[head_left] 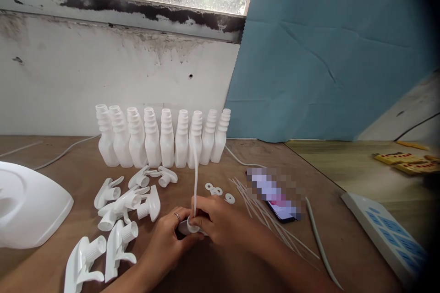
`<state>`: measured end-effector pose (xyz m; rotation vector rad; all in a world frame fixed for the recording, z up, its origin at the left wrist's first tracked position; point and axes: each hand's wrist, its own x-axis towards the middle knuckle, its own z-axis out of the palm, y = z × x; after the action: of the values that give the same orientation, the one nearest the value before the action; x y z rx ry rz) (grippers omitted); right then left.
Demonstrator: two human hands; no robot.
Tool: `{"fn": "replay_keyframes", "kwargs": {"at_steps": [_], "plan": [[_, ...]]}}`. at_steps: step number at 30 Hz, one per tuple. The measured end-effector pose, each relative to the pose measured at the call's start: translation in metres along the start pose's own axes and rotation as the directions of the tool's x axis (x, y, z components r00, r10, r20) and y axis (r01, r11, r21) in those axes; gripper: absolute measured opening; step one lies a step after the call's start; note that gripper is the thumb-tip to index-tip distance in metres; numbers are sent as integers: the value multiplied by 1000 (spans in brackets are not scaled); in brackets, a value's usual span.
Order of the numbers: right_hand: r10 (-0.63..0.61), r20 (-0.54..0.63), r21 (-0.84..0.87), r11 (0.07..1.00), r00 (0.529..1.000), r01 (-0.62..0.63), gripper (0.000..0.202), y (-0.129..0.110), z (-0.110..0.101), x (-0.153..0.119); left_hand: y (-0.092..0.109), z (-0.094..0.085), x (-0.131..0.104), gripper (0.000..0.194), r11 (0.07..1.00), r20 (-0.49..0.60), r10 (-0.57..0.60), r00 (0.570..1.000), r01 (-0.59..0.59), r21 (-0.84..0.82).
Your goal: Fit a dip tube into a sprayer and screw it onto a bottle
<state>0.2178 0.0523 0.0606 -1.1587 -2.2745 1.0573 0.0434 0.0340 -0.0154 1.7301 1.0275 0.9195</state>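
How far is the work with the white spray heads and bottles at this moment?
Nothing looks finished: all nine bottles stand open, without heads. In hand: the left hand and right hand grip one spray head together, with a thin dip tube standing up from it. Left: about nine loose spray heads lie without tubes, beside spare tubes and small washers.

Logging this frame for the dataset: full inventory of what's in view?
bottles: 9, white, row by the wall
trigger sprayer heads: about 9, white, loose on the table, left
washers: about 4, white, mid-table
dip tubes: bundle, white, beside the phone
phone: 1, dark, mid-right
tray: 1, white, far left
left hand: ring, holds a sprayer head
right hand: pinches an upright tube
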Motion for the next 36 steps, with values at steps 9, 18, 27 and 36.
{"fn": "replay_keyframes", "kwargs": {"at_steps": [9, 18, 27, 36], "plan": [[61, -252, 500, 863, 966, 76, 47, 36, 9, -24, 26, -7, 6, 44, 917, -54, -202, 978, 170, -360], [260, -367, 871, 433, 893, 232, 25, 49, 14, -45, 61, -63, 29, 36, 940, -21, 238, 971, -225, 256], [230, -519, 812, 433, 823, 391, 16, 62, -24, -53, 36, -200, 59, 57, 843, -811, 239, 534, 301, 446], [289, -499, 808, 495, 817, 319, 27, 63, -22, -51, 0, -211, 68, 62, 800, -756, -98, 648, 503, 327]]}}
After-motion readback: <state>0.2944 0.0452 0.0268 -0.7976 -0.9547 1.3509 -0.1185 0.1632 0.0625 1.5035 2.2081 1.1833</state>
